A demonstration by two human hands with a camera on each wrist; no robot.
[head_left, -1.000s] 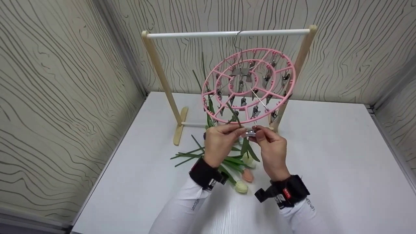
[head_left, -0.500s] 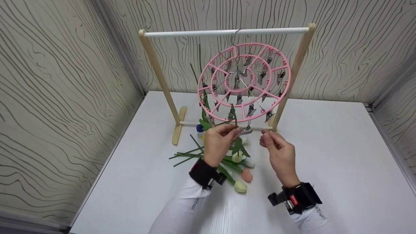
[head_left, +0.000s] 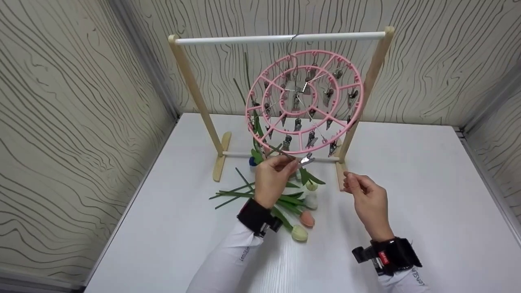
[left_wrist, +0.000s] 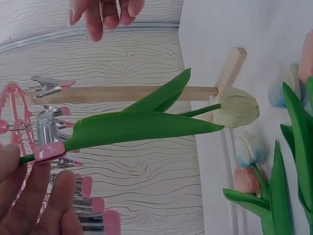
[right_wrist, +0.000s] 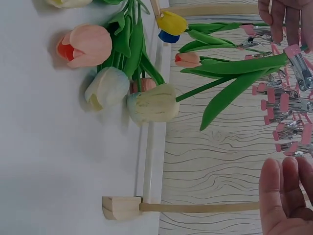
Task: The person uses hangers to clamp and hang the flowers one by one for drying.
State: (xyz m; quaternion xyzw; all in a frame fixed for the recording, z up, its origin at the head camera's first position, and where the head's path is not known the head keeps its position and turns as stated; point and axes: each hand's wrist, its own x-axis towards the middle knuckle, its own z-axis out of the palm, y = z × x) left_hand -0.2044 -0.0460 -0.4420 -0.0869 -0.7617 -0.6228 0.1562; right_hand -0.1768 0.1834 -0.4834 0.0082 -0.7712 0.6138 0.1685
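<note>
My left hand point(head_left: 272, 179) pinches the green stem of a cream tulip point(left_wrist: 238, 107), its flower hanging downward. A metal clip with pink tips point(left_wrist: 49, 142) is clamped on that stem beside my fingertips. The clip hangs from a pink round hanger point(head_left: 361, 95) that carries several more clips. My right hand point(head_left: 368, 199) is off to the right, apart from the clip, with fingers loosely curled and nothing visible in them. In the right wrist view, yellow point(right_wrist: 172, 22), blue point(right_wrist: 169, 37) and peach tulips point(right_wrist: 187, 59) show beyond the cream one.
The hanger hooks over the white rod point(head_left: 244, 40) of a rack with wooden posts point(head_left: 199, 95). Several tulips lie on the white table point(head_left: 407, 183) below, among them an orange one point(head_left: 307, 218) and a cream one point(head_left: 300, 233). Patterned walls point(head_left: 81, 122) enclose the table.
My right hand has let go of the clip and moved right and down towards me. The left hand still holds the stem, and the hanger has swung slightly left.
</note>
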